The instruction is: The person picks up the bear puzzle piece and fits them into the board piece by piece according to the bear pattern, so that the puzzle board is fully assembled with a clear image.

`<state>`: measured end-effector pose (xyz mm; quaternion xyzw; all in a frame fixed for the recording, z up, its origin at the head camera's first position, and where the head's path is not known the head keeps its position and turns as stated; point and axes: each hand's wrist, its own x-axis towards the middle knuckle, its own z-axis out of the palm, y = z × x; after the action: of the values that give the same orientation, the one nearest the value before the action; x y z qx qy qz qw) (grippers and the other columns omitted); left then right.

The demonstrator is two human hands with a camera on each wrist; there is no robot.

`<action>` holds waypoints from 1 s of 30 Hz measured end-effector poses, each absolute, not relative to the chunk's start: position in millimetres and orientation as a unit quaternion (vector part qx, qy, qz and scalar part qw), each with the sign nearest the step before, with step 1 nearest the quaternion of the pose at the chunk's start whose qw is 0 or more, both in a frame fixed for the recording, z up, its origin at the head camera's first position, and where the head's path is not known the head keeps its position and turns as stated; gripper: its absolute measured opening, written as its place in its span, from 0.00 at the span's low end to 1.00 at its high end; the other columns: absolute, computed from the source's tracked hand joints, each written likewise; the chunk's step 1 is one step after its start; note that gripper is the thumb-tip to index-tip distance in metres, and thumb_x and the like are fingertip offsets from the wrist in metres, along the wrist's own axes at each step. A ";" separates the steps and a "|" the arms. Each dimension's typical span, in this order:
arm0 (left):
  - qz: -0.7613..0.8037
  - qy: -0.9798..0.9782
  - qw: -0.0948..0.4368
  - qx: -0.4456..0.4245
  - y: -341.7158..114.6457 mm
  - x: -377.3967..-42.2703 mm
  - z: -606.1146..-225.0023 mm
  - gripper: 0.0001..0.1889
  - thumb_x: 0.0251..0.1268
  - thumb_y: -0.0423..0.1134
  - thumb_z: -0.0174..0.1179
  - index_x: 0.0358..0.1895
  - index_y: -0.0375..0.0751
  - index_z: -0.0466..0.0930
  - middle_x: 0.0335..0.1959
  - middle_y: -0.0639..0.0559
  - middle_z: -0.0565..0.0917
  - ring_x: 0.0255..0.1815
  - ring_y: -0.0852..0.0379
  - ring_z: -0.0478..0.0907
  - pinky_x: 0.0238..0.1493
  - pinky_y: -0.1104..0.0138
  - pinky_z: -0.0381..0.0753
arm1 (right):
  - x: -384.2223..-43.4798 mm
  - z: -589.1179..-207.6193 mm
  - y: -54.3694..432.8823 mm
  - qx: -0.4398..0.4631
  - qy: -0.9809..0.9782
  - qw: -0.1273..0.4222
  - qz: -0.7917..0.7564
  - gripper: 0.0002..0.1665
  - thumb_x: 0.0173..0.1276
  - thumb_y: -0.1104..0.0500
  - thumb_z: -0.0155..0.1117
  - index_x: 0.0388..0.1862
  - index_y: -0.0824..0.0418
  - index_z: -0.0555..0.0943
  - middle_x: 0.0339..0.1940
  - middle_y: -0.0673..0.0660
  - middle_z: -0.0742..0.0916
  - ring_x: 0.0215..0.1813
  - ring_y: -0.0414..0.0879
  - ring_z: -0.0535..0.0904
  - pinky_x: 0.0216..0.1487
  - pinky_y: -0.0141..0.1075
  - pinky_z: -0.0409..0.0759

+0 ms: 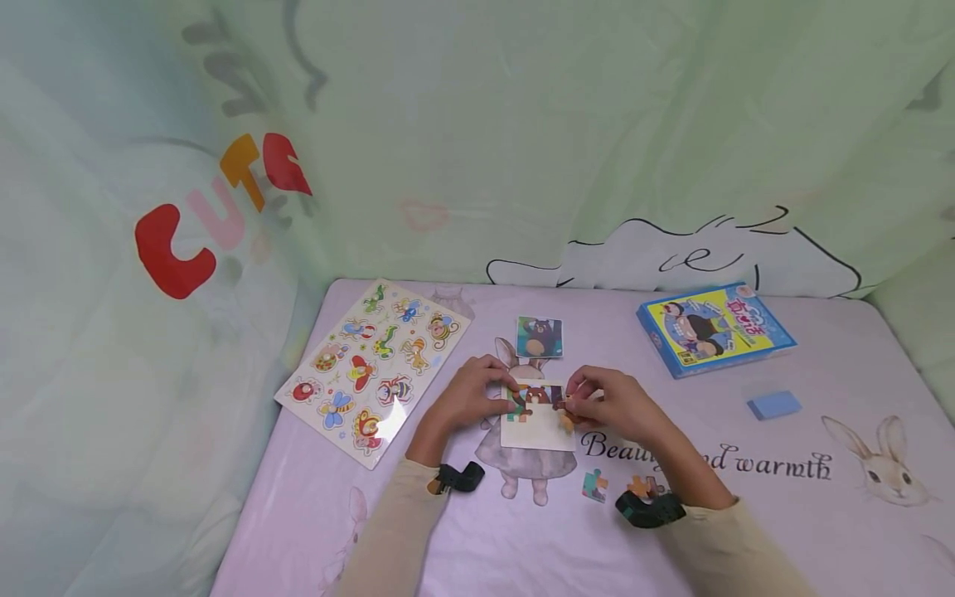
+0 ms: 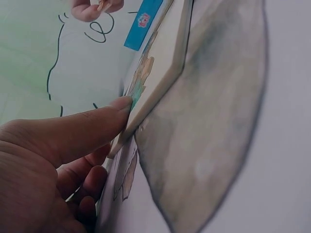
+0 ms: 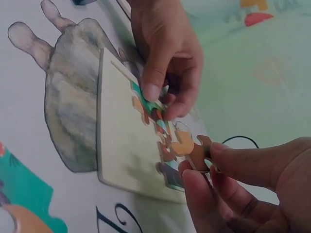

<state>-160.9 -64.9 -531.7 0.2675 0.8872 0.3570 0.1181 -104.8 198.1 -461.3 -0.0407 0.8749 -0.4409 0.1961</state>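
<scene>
A small pale puzzle board (image 1: 537, 435) lies flat, with joined pieces showing a brown bear (image 1: 536, 395) along its far side. My left hand (image 1: 472, 396) holds the board at its left side; in the left wrist view the thumb (image 2: 95, 125) presses by a green piece and the other fingers curl at the edge. My right hand (image 1: 615, 405) pinches an orange and brown puzzle piece (image 3: 198, 154) between thumb and fingers, over the board's right side. Loose puzzle pieces lie nearer me, one green and orange (image 1: 594, 485), another orange (image 1: 638, 485) partly hidden by the right wrist camera.
A bear picture card (image 1: 540, 337) lies beyond the board. On the left is a large insect board (image 1: 384, 373). A blue and yellow box (image 1: 716, 329) stands at the back right, with a blue block (image 1: 773, 405) nearer. Curtains border the printed tablecloth (image 1: 515, 555).
</scene>
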 end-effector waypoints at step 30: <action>0.354 0.890 0.121 0.263 -64.6 -159.7 -529.6 0.13 0.56 0.42 0.75 0.46 0.50 0.89 0.55 0.53 0.81 0.61 0.51 0.73 0.66 0.57 0.70 | -115.9 -481.4 158.3 -0.007 0.893 0.179 -0.413 0.06 0.66 0.62 0.73 0.40 0.60 0.88 0.29 0.52 0.88 0.33 0.45 0.79 0.33 0.35 0.77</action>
<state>-159.7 -64.6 -529.6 0.2631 0.8895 0.3535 0.1205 -115.9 158.3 -481.4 -0.0073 0.8929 -0.4130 0.1793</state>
